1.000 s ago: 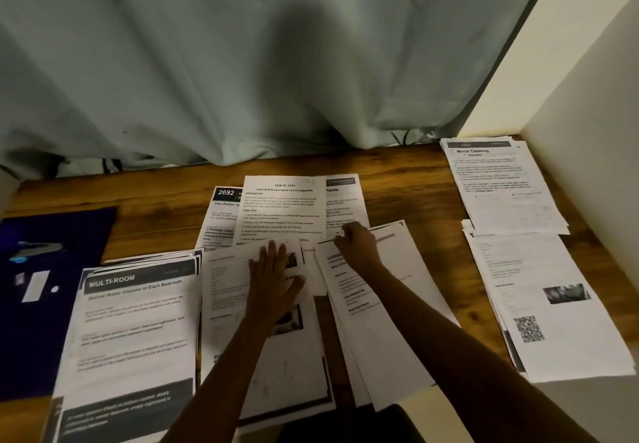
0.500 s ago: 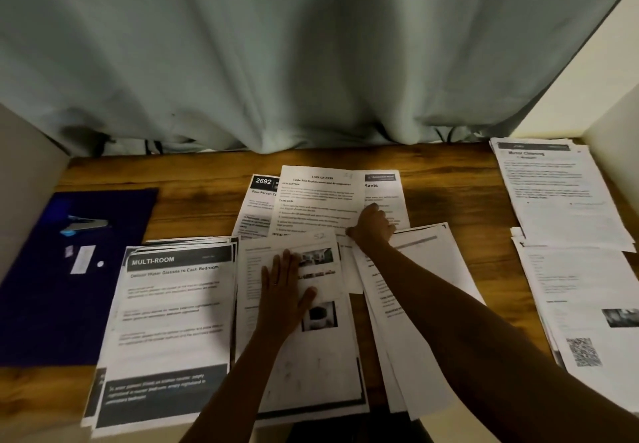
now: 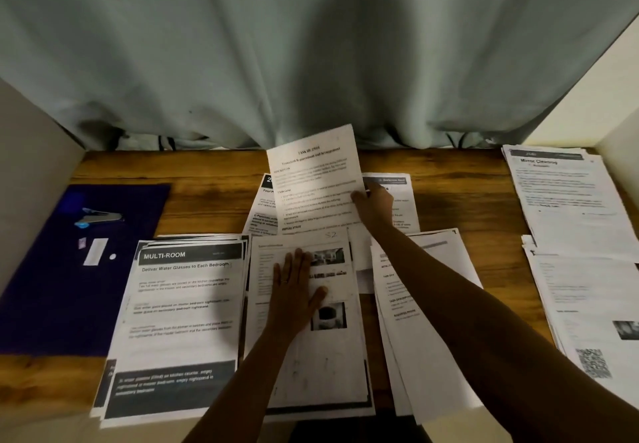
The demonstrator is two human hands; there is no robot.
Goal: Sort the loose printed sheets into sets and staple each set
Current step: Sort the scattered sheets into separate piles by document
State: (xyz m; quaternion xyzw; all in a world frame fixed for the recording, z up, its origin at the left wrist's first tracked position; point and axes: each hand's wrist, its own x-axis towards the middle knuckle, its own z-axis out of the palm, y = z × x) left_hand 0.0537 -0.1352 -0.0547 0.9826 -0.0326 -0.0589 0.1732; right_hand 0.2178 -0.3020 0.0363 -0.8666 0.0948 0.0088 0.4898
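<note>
A: Hands?

B: The right hand (image 3: pixel 373 204) pinches one printed sheet (image 3: pixel 311 179) at its right edge. The thumb is on the printed face and the fingers are curled behind. The left hand (image 3: pixel 294 287) lies palm down on the middle pile (image 3: pixel 318 373), fingers straight and close together, thumb splayed. It presses and grips nothing. There's a ring (image 3: pixel 284 281) on one finger.

A: Where's the sheet?

B: Back centre of the table (image 3: pixel 207 173). Its top edge is up off the wood and tilted, showing against the curtain (image 3: pixel 311 45). Its bottom edge is down behind the middle pile. The heading reads "TASK ID"; the rest is too blurred to read. Two more sheets lie flat under it — a dark-header sheet (image 3: pixel 397 179) shows to the right, beyond the hand, and another sheet (image 3: pixel 262 207) pokes out on the left.

A: Other piles?

B: A "MULTI-ROOM" pile (image 3: pixel 179 304) sits just left of the middle pile, edges touching. To the right is a fanned pile (image 3: pixel 415 356), partly under the right forearm. Far right, well apart from those, a "Mirror Cleaning" pile (image 3: pixel 567 200) sits at the back and a QR-code pile (image 3: pixel 587 304) nearer; their edges overlap.

A: Stapler?

B: The stapler (image 3: pixel 100 217) is on the purple mat (image 3: pixel 69 287) at the left, toward the mat's far end and apart from every pile. A small white strip (image 3: pixel 95 251) lies near it on the mat. Both hands are well away from it — none of the visible piles can be told as stapled or not.
</note>
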